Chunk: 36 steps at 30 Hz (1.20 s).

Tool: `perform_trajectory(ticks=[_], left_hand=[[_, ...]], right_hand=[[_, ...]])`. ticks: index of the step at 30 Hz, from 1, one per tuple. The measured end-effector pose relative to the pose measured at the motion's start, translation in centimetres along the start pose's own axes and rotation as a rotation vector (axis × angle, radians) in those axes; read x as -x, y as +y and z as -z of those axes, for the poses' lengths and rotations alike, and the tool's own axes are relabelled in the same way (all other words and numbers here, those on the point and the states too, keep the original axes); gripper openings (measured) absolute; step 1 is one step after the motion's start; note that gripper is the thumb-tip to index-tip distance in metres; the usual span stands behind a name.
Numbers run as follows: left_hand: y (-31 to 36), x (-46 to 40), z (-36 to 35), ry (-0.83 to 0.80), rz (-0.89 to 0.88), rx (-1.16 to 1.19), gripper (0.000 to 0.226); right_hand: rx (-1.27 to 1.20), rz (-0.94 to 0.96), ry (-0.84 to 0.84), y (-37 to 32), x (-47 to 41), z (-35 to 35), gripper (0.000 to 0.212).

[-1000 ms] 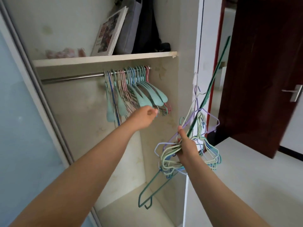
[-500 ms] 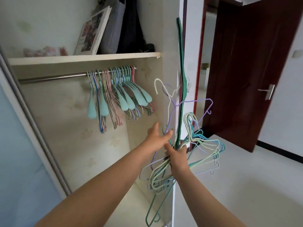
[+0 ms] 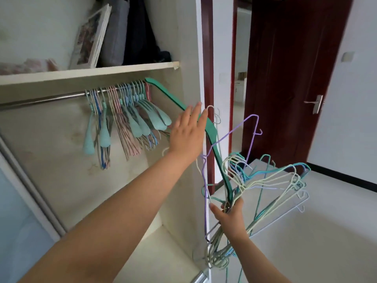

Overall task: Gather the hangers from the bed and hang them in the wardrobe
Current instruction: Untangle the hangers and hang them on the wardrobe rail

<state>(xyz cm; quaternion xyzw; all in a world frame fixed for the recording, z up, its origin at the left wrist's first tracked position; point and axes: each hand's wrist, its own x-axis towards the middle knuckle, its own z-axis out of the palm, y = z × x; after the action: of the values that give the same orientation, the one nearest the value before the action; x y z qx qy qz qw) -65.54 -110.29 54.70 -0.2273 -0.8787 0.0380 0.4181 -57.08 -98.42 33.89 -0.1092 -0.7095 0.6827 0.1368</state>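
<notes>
Wire and plastic hangers, pale green, teal and lilac, sit in a tangled bundle (image 3: 255, 186) that my right hand (image 3: 230, 216) clutches at lower centre-right. Out of that fist a long green plastic hanger (image 3: 210, 127) rises, its long axis slanting up-left toward the steel wardrobe rail (image 3: 51, 99), its tip near the pastel hangers already hung there (image 3: 130, 117). My left hand (image 3: 187, 133), fingers straight and holding nothing, lies against that hanger's middle and is the nearer hand to the rail. Half a second ago the green hanger stood almost upright and my left hand was down beside the right; now it has tipped railward, my left hand risen with it.
</notes>
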Motion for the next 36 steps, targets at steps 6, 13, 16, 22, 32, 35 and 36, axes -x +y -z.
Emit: perform_trajectory(ticks=[6, 13, 16, 22, 32, 35, 36], left_hand=[[-1.9, -4.1, -1.5, -0.462, 0.058, -0.34, 0.094], [0.6, -4.2, -2.1, -0.499, 0.011, -0.237, 0.048], [1.4, -3.6, -1.8, -0.468, 0.029, -0.217, 0.042], [1.8, -2.7, -0.4, -0.471, 0.061, -0.247, 0.037], [3.7, 0.4, 0.3, -0.385, 0.093, -0.289, 0.04], [4.3, 1.8, 0.3, -0.428, 0.071, -0.298, 0.039], [4.3, 2.2, 0.4, -0.449, 0.056, -0.295, 0.039]], right_hand=[[0.009, 0.052, -0.035, 1.8, 0.3, 5.0, 0.082], [0.034, -0.041, -0.089, 3.5, 1.0, 11.5, 0.081], [0.029, -0.068, -0.112, 3.8, 1.1, 13.6, 0.067], [-0.019, -0.122, -0.171, 3.8, 1.1, 16.7, 0.055], [-0.259, -0.26, -0.131, 2.3, 1.2, 18.1, 0.037], [-0.28, -0.283, -0.157, 2.6, 1.2, 18.5, 0.024], [-0.296, -0.289, -0.166, 2.8, 1.0, 18.8, 0.02]])
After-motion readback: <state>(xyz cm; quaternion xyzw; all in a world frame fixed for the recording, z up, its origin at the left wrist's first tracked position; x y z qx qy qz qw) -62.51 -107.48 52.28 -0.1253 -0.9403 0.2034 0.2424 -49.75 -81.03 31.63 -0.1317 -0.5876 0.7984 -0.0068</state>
